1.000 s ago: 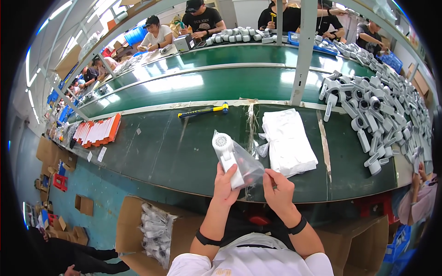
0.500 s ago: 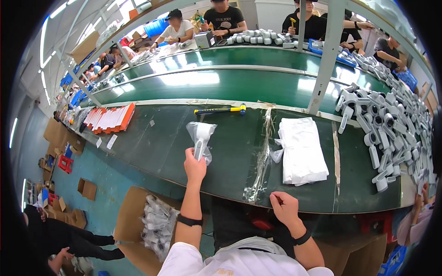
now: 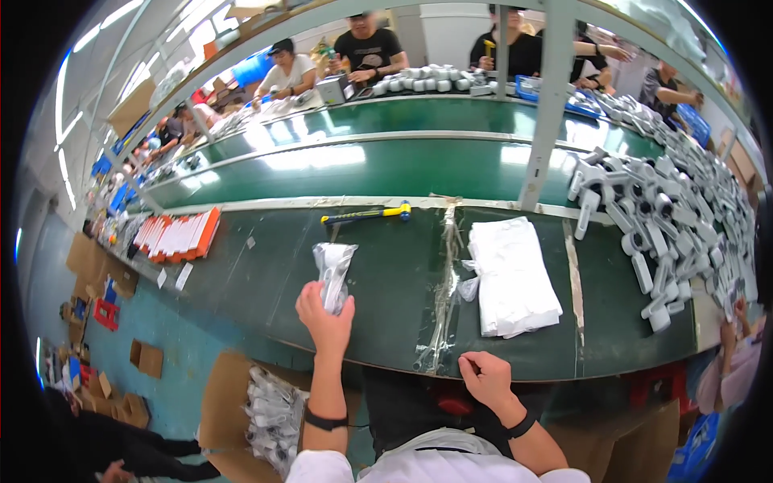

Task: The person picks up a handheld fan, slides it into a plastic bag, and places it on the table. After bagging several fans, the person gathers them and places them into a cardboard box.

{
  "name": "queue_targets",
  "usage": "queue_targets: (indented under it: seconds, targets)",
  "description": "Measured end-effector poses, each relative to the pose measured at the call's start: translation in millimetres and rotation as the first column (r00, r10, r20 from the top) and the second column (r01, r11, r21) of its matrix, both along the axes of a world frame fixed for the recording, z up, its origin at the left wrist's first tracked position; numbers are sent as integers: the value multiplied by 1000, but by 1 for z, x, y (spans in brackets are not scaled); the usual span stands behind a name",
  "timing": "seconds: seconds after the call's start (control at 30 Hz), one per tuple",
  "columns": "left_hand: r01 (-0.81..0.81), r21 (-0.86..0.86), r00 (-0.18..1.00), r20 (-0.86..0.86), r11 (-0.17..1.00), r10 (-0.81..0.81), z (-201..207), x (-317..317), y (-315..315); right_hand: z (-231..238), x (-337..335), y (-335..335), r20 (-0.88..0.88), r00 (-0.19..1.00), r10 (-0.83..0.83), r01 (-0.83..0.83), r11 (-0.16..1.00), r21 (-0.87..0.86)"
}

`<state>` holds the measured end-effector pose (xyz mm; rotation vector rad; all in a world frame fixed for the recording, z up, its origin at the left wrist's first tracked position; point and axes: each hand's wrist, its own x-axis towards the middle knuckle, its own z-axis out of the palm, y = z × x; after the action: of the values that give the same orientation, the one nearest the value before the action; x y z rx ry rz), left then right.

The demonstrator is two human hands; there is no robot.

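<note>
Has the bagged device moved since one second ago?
Yes, to the left: the bagged device is now farther from the white stack.

white device (image 3: 332, 259), green conveyor (image 3: 451, 165), red stool (image 3: 106, 314)

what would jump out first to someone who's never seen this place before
Probably the big heap of grey-white handheld devices sprawling over the right side of the picture. Next, near the middle, the person's left hand is at a clear-bagged device on the dark green work surface. Beyond it, a yellow-and-dark hammer lies near the surface's far edge.
</note>
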<state>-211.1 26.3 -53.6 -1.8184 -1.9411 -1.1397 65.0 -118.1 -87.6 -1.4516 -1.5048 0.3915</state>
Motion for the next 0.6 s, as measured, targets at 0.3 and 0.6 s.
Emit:
queue_targets:
  seconds: [0.3,0.6]
  targets:
    - [506,-147,745,571,850,-345,-66,33,-28,32,38,-31,-367,930,7,-39,996,-82]
    - [521,-185,753,559,833,-346,-58,50,-31,46,279,-87,16,516,-856,856,516,41]
